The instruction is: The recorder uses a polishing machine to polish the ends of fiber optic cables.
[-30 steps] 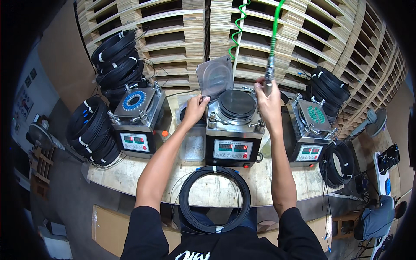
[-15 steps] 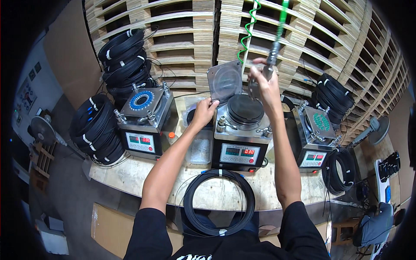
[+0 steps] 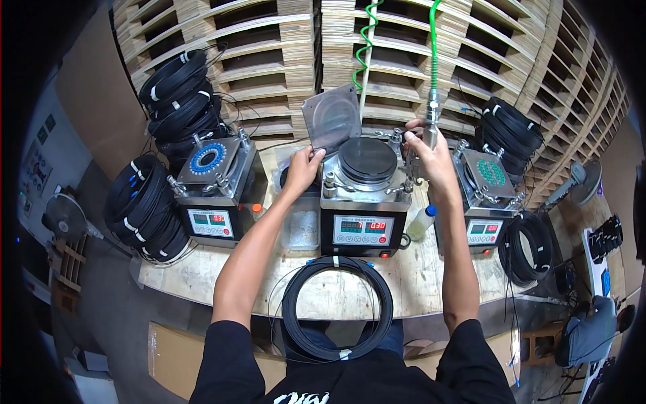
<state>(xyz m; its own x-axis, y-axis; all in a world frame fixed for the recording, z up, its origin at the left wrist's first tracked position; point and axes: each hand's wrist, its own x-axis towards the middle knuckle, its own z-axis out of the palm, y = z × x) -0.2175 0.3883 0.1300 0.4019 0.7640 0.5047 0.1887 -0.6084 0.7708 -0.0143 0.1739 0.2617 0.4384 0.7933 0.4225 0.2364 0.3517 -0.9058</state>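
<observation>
My left hand (image 3: 303,170) is closed on the lower corner of a square metal plate (image 3: 332,118), which stands tilted up behind the middle machine's left side. In my right hand (image 3: 434,161) is an air blow gun (image 3: 431,135), hanging on a green hose (image 3: 434,47). It is beside the right edge of the middle polishing machine (image 3: 367,229). The round black pad (image 3: 368,159) on that machine lies uncovered. Part of the gun's nozzle blends into the metal fittings. A coil of black cable (image 3: 291,311) rests over my lap at the table's front edge.
Similar machines stand left (image 3: 212,195) and right (image 3: 481,195), each topped by a plate of connectors. Cable coils (image 3: 145,209) are piled at far left. A clear tub (image 3: 301,229) and a blue-capped bottle (image 3: 422,223) flank the middle machine. Wooden pallets (image 3: 262,81) rise behind.
My right hand has lowered the blow gun and moved it right, off the black pad. The left hand still grips the plate, now slightly further left in view.
</observation>
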